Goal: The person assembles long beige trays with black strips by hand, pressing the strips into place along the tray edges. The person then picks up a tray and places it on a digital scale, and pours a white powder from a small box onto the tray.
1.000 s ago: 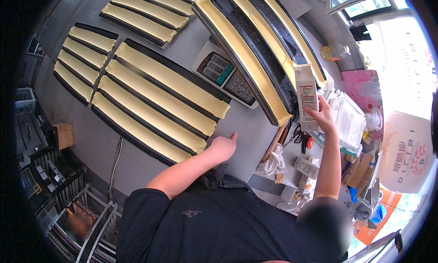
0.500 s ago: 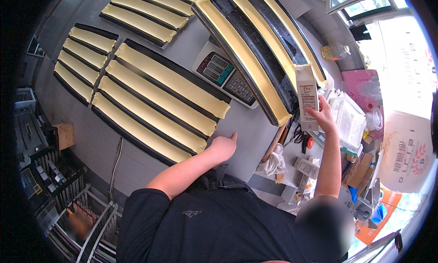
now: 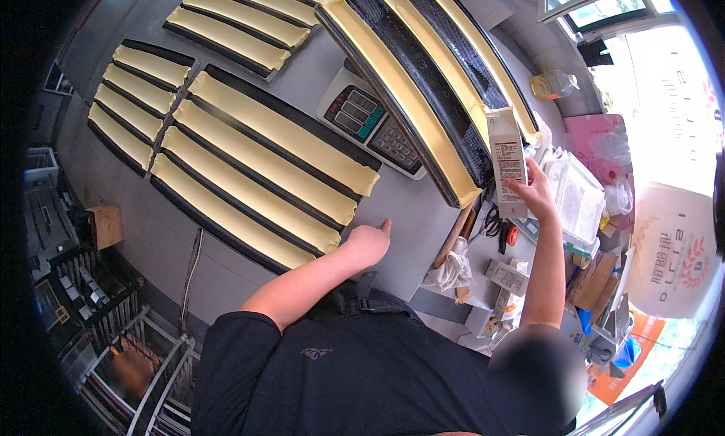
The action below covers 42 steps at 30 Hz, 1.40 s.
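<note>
My right hand [image 3: 538,190] grips a tall white carton [image 3: 507,145] with printed sides, fingers around its right edge. The carton is held over the near right end of a large black perforated tray [image 3: 415,66], whose long troughs bear smooth pale yellow strips. Resting on the grey table [image 3: 404,255], my left hand [image 3: 368,244] is loosely closed with one digit sticking out, and nothing shows in it. Just beyond that hand lies a flat black tray [image 3: 257,164] with pale yellow strips between its dark ridges. A digital scale [image 3: 370,122] sits partly under the large tray.
More striped trays [image 3: 143,96] [image 3: 238,28] cover the far left. To the right are scissors [image 3: 504,232], a white cloth [image 3: 453,264], small boxes [image 3: 506,277], a clear plastic container [image 3: 572,198] and a bottle of yellow liquid [image 3: 553,85]. Metal racks [image 3: 155,383] stand at lower left.
</note>
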Available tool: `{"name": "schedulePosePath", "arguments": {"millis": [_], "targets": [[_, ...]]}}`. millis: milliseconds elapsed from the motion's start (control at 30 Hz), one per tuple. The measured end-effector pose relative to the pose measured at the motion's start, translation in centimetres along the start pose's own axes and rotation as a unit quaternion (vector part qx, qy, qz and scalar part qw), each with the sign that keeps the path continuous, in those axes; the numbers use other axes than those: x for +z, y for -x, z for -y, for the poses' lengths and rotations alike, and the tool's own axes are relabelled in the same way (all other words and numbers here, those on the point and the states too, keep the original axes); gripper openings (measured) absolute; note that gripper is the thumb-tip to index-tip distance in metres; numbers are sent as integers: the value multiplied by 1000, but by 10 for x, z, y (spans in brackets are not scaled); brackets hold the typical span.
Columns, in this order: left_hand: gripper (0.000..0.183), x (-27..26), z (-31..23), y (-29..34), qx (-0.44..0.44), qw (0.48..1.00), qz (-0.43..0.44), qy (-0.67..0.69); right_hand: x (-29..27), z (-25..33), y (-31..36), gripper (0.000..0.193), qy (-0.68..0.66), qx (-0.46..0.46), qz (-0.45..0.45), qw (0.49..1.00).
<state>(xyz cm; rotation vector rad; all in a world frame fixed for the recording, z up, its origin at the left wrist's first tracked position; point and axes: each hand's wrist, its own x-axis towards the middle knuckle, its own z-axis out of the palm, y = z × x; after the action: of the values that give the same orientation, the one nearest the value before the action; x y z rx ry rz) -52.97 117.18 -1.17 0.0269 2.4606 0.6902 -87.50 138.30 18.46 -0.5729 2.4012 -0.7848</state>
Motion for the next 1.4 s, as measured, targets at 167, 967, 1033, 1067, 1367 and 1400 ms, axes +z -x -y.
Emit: {"name": "schedulePosePath", "arguments": {"millis": [167, 967, 1033, 1067, 1367, 1400], "targets": [[74, 1, 0, -1, -1, 1000, 9, -8, 1, 3, 1, 61, -6, -2, 0, 1000], [65, -6, 0, 4, 3, 1000, 3, -8, -1, -9, -2, 59, -51, -36, -13, 998], [65, -7, -1, 4, -1, 1000, 2, -10, -1, -13, -2, 61, -39, -20, -8, 999], [65, -8, -1, 5, -3, 1000, 1, -10, -1, -14, -2, 62, -37, -20, -7, 999], [74, 0, 0, 0, -10, 1000, 6, -6, 3, -3, 3, 63, -25, -7, -1, 1000], [74, 1, 0, 0, -7, 1000, 3, -5, 3, -4, 3, 63, -30, -9, 0, 1000]]}}
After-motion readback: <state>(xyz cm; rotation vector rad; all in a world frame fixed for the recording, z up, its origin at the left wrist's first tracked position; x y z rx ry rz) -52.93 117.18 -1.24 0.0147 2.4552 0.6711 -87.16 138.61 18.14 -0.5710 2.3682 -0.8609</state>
